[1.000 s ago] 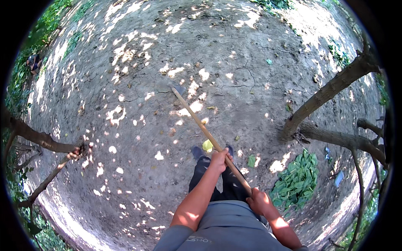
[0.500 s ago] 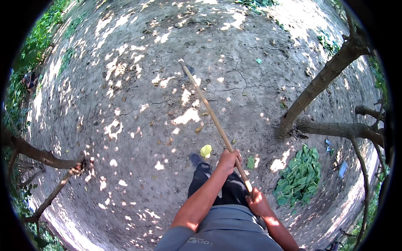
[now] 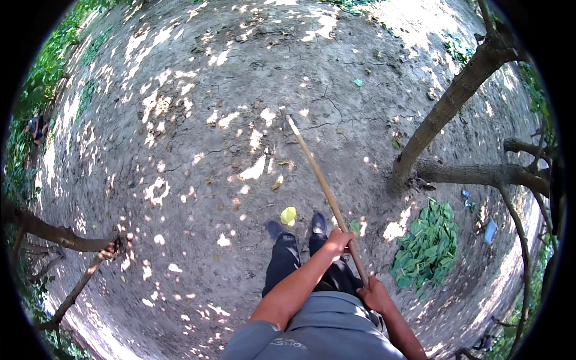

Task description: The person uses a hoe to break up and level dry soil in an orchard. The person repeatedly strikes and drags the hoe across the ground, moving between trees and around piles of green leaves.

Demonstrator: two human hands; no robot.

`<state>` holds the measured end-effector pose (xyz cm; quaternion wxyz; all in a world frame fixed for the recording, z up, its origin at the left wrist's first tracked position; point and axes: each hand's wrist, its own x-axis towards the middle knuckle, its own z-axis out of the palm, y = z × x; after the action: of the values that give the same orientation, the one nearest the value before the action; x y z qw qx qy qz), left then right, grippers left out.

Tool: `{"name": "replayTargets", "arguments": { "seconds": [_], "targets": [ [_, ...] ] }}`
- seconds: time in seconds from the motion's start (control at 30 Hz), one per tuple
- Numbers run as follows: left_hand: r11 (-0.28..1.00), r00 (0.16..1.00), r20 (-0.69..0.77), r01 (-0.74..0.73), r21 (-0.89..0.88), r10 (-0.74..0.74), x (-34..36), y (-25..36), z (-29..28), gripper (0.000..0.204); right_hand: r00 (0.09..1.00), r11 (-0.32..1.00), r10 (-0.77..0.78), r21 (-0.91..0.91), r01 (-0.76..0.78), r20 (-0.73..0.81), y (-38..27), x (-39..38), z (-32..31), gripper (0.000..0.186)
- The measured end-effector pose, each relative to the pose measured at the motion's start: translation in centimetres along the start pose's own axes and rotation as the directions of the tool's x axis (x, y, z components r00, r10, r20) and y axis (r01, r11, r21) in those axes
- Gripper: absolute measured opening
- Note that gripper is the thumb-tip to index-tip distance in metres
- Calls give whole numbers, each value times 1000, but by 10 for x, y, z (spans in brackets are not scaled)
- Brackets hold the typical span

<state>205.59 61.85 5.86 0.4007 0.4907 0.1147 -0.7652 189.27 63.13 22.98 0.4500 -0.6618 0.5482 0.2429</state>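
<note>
the hoe lies to the left of the leaf pile, slanting so that its blade is well beyond and left of it. left hand: fingers wrapped around the handle part-way up. right hand: fingers gripping the near end, just left of the pile. whether the blade meets the ground cannot be told; its edge is too small to judge.

findings: the grip spacing seems modest. a wider spread would, in my judgement, give better leverage. the right hand should steer from the end, the left guide the blade's angle. the shoes, left of the pile, stand apart and should give sound footing; strokes should stop well short of them. the trunk, beyond the pile, limits rightward swing.
</note>
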Motion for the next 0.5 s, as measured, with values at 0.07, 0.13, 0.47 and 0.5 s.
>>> {"name": "replayTargets", "arguments": {
  "seconds": [0.07, 0.13, 0.47, 0.5],
  "targets": [
    [1000, 1000, 18, -23, 10, 23, 3, -3, 1, 17, 996, 996, 42, 78, -48, 82, -3, 14, -8, 31],
    [1000, 999, 34, -28, -12, 28, 1, -4, 2, 16, 965, 967, 149, 173, -188, 216, -17, 36, -17, 30],
    [983, 990, 140, -6, 183, -20, -10, -25, 17, 20, 985, 940, 109, 307, -145, 131, -13, 56, -21, 25],
    [986, 992, 122, 13, 166, -34, -12, -30, 21, 21, 981, 954, 143, 244, -172, 134, -2, 48, -21, 27]
  ]
}}
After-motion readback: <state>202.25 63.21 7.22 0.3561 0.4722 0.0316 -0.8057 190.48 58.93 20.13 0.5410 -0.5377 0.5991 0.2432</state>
